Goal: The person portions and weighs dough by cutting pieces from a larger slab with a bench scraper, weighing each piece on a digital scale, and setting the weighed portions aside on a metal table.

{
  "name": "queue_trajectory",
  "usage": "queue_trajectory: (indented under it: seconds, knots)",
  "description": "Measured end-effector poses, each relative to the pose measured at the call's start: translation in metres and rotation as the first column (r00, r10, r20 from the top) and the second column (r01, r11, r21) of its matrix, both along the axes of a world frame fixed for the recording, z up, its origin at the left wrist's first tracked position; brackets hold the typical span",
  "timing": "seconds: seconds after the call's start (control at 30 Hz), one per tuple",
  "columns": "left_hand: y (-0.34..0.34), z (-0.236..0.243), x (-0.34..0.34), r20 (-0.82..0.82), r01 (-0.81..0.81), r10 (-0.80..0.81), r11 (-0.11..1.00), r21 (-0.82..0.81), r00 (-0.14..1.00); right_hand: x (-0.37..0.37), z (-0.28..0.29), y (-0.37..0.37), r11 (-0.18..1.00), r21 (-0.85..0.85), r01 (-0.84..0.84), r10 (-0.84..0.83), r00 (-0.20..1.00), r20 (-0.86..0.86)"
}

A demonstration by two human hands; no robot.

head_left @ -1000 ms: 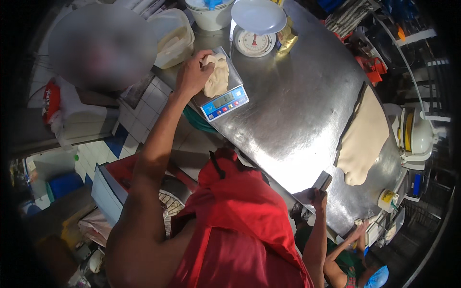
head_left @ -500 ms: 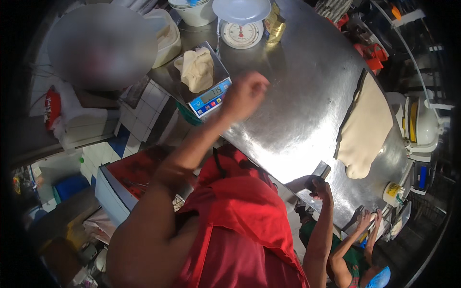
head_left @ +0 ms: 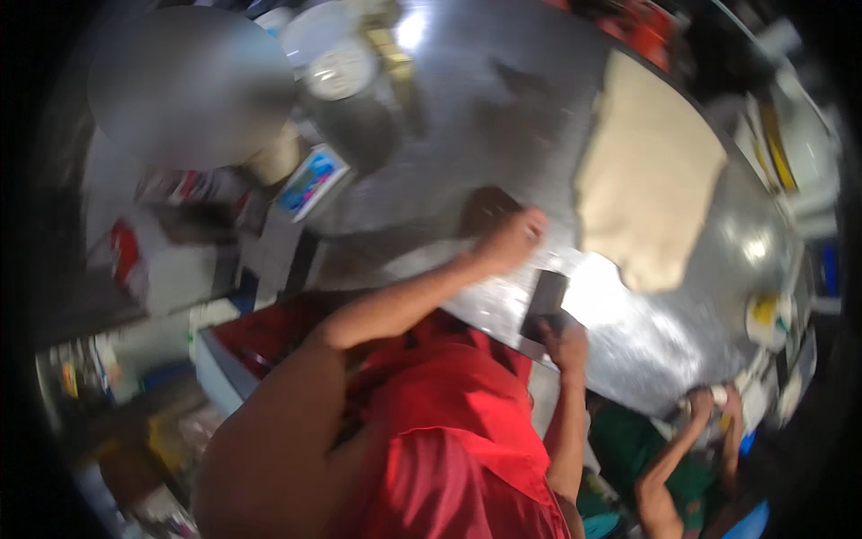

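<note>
Blurred by motion, my left hand is over the steel table, just left of a sheet of pale dough; its fingers look curled, but whether they hold anything is unclear. My right hand is closed on a flat metal scraper at the table's near edge, below the dough sheet. At the upper left a lump of dough rests on the blue-and-white digital scale, away from both hands.
A dial scale and a gold package stand at the back left. A co-worker in green works with both hands at the lower right, near a yellow-and-white tub. A white machine is beyond the table's right edge.
My left hand has left the dough on the scale and moved rightward toward the dough sheet. The view has swung, so the scales now sit further left. My right hand still grips the scraper.
</note>
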State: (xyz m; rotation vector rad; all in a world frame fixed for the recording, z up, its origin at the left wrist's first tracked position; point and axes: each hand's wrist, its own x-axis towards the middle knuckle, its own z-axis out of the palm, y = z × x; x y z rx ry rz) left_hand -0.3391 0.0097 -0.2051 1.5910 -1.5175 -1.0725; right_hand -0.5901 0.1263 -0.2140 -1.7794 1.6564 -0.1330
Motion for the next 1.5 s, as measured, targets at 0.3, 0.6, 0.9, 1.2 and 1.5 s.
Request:
queue_trajectory:
  seconds: [0.3, 0.6, 0.9, 1.2, 1.5]
  knots:
    - [-0.124, -0.040, -0.085, 0.203, -0.144, 0.118, 0.982, 0.119, 0.972, -0.032, 0.008, 0.007, 0.952, 0.179, 0.249, -0.295, 0.902, 0.314]
    - [-0.086, -0.039, -0.048, 0.049, -0.077, 0.071, 0.985, 0.153, 0.996, 0.041, 0.045, -0.169, 0.911, -0.396, 0.118, -0.114, 0.993, 0.034]
    - [-0.043, 0.024, 0.063, 0.053, -0.012, 0.021, 0.987, -0.158, 0.998, 0.037, -0.006, -0.116, 0.986, 0.126, -0.110, 0.121, 0.989, -0.084]
    - [0.043, 0.144, 0.426, -0.100, -0.539, 0.549, 0.741, -0.399, 0.829, 0.039, -0.052, -0.057, 0.991, 0.119, 0.057, -0.070, 0.991, 0.111]
    - [0.047, 0.118, 0.487, 0.098, -0.521, 0.615, 0.733, -0.438, 0.782, 0.036, -0.038, -0.083, 0.928, 0.334, -0.165, 0.146, 0.986, 0.081]
